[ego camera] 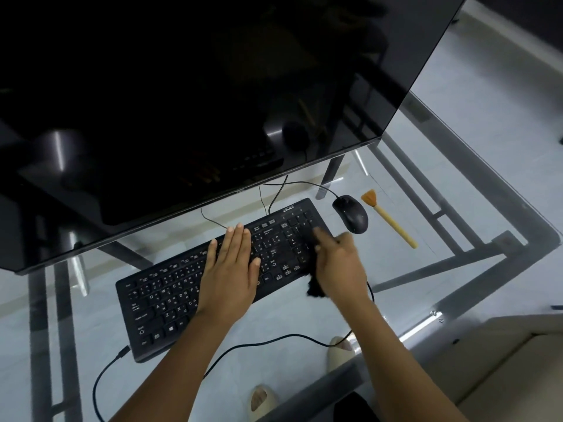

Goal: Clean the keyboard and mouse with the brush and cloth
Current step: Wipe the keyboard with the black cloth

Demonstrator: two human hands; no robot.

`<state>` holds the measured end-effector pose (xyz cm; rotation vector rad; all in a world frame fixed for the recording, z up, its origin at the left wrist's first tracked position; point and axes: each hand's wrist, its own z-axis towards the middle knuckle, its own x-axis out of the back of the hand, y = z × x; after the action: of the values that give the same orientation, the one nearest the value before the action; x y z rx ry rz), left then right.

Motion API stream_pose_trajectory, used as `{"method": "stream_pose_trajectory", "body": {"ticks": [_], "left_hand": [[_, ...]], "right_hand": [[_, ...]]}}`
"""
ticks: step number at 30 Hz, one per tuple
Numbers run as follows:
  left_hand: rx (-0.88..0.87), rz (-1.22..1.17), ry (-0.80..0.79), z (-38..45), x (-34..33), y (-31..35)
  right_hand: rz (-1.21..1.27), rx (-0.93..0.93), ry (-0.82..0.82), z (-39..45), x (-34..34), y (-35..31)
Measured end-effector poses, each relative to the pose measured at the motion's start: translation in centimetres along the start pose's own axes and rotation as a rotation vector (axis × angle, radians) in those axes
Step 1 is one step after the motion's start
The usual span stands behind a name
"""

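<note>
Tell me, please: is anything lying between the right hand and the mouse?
Nothing visible does. The right hand grips the cloth on the keyboard's right end; the mouse sits just beyond, with bare glass between. The brush lies past the mouse.

Bare forearms, cream slippers [262, 400]

Bare glass table [457, 184] lies right of the brush [388, 219]; the monitor [213, 102] overhangs behind the keyboard [170, 303].
</note>
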<state>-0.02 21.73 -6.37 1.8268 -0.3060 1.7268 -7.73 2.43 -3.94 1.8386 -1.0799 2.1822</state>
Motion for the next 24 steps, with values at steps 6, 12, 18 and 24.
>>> {"method": "stream_pose_trajectory", "body": {"ticks": [6, 12, 18, 24], "left_hand": [[-0.003, 0.014, 0.003, 0.0, 0.0, -0.2], [-0.015, 0.020, 0.003, -0.2, 0.0, -0.2], [-0.018, 0.018, -0.014, -0.2, 0.2, -0.1], [-0.022, 0.013, -0.018, 0.0, 0.4, -0.3]], "right_hand": [[0.006, 0.318, -0.205, -2.5, -0.7, -3.5], [-0.051, 0.251, -0.162, -1.4, -0.9, -3.0], [-0.076, -0.040, -0.035, 1.9, 0.2, -1.3], [0.016, 0.280, -0.287, 2.2, -0.3, -3.8]]}}
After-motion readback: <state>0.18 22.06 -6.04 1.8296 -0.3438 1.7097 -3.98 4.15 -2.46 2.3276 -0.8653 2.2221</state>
